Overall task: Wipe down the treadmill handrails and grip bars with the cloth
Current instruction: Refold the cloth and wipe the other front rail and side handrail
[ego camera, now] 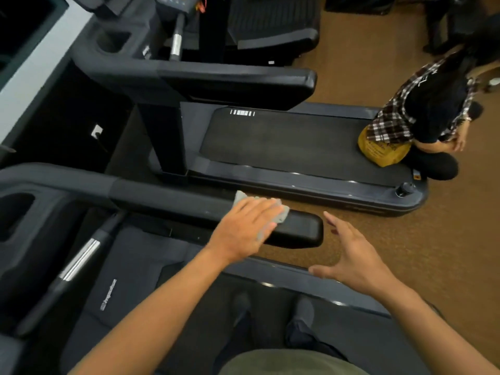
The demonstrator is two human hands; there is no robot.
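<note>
At 6 o'clock two shoes were seen on the belt of the near treadmill. At 4 o'clock the right hand was held in the air, fingers spread and empty, near the rail's end but not touching it. At centre the left hand was laid flat, palm down, pressing the cloth onto the handrail close to its rounded end; the cloth was pinned under the palm rather than gripped in a fist. The step in hand was judged to be the wiping of this right-side handrail, near its tip. The next move was judged to call for the cloth to be carried over the end cap and around the underside, then to the grip bar at 8 o'clock, which appeared untouched.

At 12 o'clock a second treadmill was seen, and at 2 o'clock a crouched person beside a yellow bag.

Most of the cloth was hidden under the hand, so its size could not be judged. The near console was cut off at 9 o'clock, and the opposite handrail was out of view
</note>
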